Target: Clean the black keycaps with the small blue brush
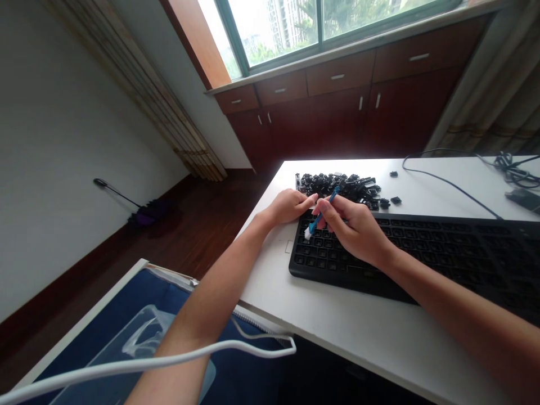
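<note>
Bench (329,320): brush's (313,226) being pinched over keyboard (434,242) by right hand (352,225); keycaps (354,189) behind risk bumps from left hand (290,207), grip unclear.

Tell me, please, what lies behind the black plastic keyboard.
Behind the keyboard lie a heap of black plastic keycaps, a thin black cable and a dark object at right. The left hand and right hand hide part of the heap's near edge.
</note>
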A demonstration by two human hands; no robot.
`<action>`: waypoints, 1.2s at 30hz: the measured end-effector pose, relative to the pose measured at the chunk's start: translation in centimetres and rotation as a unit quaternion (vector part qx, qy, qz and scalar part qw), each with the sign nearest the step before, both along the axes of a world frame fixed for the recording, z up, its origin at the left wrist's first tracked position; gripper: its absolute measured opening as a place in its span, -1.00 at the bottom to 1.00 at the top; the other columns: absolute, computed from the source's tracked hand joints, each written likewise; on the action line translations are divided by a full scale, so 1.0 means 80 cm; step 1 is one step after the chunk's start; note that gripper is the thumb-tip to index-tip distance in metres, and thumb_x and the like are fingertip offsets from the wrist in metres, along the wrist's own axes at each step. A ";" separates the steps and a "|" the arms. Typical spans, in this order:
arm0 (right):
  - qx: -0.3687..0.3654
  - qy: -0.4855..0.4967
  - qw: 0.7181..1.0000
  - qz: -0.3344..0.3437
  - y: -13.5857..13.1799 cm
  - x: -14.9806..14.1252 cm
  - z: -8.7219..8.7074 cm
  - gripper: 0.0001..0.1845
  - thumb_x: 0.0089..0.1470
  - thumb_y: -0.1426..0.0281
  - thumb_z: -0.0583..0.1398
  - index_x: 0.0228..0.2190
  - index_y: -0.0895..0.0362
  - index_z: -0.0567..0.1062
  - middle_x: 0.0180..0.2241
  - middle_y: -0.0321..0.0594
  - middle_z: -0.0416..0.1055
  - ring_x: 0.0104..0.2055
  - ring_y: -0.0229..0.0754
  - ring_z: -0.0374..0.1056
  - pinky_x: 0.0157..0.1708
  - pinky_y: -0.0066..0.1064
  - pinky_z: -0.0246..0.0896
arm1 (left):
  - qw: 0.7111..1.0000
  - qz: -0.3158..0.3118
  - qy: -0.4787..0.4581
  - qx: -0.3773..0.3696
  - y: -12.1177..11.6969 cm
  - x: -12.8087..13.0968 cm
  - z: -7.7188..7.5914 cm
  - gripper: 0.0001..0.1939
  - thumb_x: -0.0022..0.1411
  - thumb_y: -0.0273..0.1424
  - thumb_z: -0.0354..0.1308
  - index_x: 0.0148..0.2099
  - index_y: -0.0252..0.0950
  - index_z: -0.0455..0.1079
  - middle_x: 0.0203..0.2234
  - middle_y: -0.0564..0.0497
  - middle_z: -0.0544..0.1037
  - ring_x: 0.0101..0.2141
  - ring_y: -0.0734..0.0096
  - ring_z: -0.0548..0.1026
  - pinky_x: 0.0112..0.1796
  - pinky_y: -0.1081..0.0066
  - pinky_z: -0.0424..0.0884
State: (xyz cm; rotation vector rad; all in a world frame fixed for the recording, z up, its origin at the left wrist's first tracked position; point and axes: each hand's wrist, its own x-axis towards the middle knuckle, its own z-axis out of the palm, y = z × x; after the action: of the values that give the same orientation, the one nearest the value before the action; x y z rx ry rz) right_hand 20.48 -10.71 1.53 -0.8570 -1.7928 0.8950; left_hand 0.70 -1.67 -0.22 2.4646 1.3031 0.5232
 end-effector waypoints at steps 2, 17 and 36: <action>-0.001 -0.005 1.000 -0.006 0.000 0.000 0.000 -0.64 0.25 0.15 0.08 -0.18 0.15 0.50 -0.46 -0.25 0.47 -0.45 -0.30 0.34 -0.44 -0.44 0.23 | 1.000 0.006 0.001 -0.001 -0.001 0.000 0.002 -0.32 0.31 0.02 -0.14 -0.65 -0.37 0.32 -0.73 0.03 0.32 -0.61 0.55 0.22 -0.50 0.45 0.07; 0.135 -0.097 0.986 -0.013 -0.008 -0.011 0.022 -0.76 0.31 0.39 -0.05 -0.16 0.11 0.40 -0.22 -0.14 0.40 -0.17 -0.19 0.35 -0.11 -0.28 0.27 | 0.999 -0.027 -0.027 0.008 -0.001 -0.009 0.006 -0.37 0.33 -0.06 -0.13 -0.60 -0.34 0.44 -0.71 0.02 0.37 -0.62 0.54 0.21 -0.49 0.44 0.08; -0.059 -0.653 0.746 0.114 0.021 -0.169 0.109 -0.74 -0.27 0.29 0.44 -0.53 0.22 0.61 -0.61 -0.20 0.38 -0.50 -0.10 0.33 -0.42 -0.29 0.19 | 0.995 -0.044 -0.042 -0.075 0.020 -0.028 -0.001 -0.42 0.18 0.06 0.03 -0.58 -0.33 0.43 -0.73 0.06 0.31 -0.57 0.50 0.21 -0.46 0.42 0.09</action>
State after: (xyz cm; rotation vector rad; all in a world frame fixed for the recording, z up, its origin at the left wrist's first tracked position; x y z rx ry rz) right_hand 6.99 -9.07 10.26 -1.5903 -3.1106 0.5027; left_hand -1.58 -0.08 -0.28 2.3381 1.1508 0.4838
